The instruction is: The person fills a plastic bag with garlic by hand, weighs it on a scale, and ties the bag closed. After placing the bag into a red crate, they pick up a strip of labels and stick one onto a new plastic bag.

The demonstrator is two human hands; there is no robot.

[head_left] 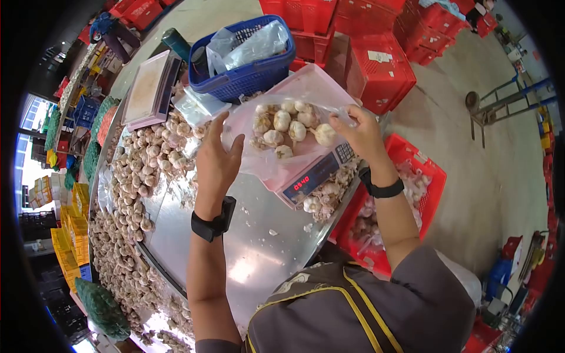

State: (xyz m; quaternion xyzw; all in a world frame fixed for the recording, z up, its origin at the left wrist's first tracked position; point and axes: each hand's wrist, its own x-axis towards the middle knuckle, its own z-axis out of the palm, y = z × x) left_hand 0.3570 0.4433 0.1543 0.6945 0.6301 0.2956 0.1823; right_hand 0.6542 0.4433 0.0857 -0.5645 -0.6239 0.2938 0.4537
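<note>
A clear plastic bag (265,157) of garlic bulbs (282,120) lies on the pink tray of a digital scale (315,183) with a lit red display. My left hand (219,154) is at the bag's left edge, thumb and fingers spread apart. At the bag's right side, my right hand (360,134) has its thumb and fingers close together on the plastic, beside a garlic bulb. Black bands are on both wrists.
Loose garlic (144,154) is heaped along the left of the metal table (235,259). Behind the scale stands a blue basket (241,79) holding plastic bags. A second scale (150,88) is at the upper left. A red crate (432,194) with garlic stands at the right.
</note>
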